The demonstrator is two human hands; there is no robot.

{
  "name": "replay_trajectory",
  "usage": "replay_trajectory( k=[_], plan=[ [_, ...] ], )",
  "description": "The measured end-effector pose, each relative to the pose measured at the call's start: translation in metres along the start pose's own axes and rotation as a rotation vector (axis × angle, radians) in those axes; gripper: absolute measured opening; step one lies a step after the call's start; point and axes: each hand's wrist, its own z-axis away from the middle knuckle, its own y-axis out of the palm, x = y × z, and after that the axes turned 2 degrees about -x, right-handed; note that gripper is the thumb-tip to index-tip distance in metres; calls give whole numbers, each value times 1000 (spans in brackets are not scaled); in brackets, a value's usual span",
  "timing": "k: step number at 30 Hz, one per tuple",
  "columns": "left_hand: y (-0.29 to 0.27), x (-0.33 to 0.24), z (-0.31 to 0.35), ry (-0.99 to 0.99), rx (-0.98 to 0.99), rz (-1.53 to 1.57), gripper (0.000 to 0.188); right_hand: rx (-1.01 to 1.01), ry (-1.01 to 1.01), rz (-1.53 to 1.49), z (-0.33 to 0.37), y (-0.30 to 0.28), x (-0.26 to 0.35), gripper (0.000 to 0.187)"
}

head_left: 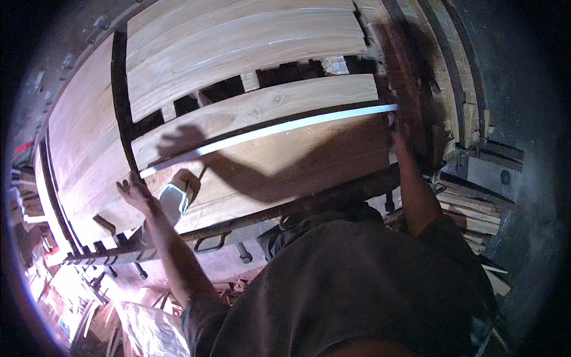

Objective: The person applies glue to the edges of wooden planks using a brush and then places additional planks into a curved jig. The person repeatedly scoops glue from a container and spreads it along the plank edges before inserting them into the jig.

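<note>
A long, narrow, brightly lit strip (273, 130) runs slantwise over wide wooden boards; I cannot tell whether it is a loose slat or the edge of a board. Its left end meets my left hand (137, 193), whose fingers are bent round it. At the other end is my right hand (401, 126), in deep shade with its fingers hard to make out. Below the strip lies a brown board (321, 157), crossed by the shadow of an arm and hand. Beside my left hand sits a pale container (172, 201) with a brown upper part.
More joined boards (238, 41) lie beyond a gap with dark slots. A dark bar (121, 89) crosses them on the left. A metal rail (208, 238) with loops and bolts edges the front. Wood offcuts (476, 220) are stacked at right; scraps and plastic sheeting (151, 324) lie lower left.
</note>
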Motion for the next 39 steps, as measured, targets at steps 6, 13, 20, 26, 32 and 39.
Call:
replay_trajectory(
  k=[6,13,20,26,32,39],
  plan=[
    [-52,81,-130,-452,-56,-14,39,122,79,60,-43,15,-14,32],
    [-21,64,-67,-466,-60,33,37,190,105,155,-69,11,-21,37],
    [42,-4,-63,-489,-86,146,63,269,-79,330,-111,40,40,43],
    [86,40,-155,-273,146,120,60,439,-216,324,-185,103,71,45],
    [125,51,-163,-276,133,-22,47,517,-192,261,-240,132,49,44],
    [124,58,-159,-179,142,-60,34,448,-93,245,-253,136,32,43]
  ],
)
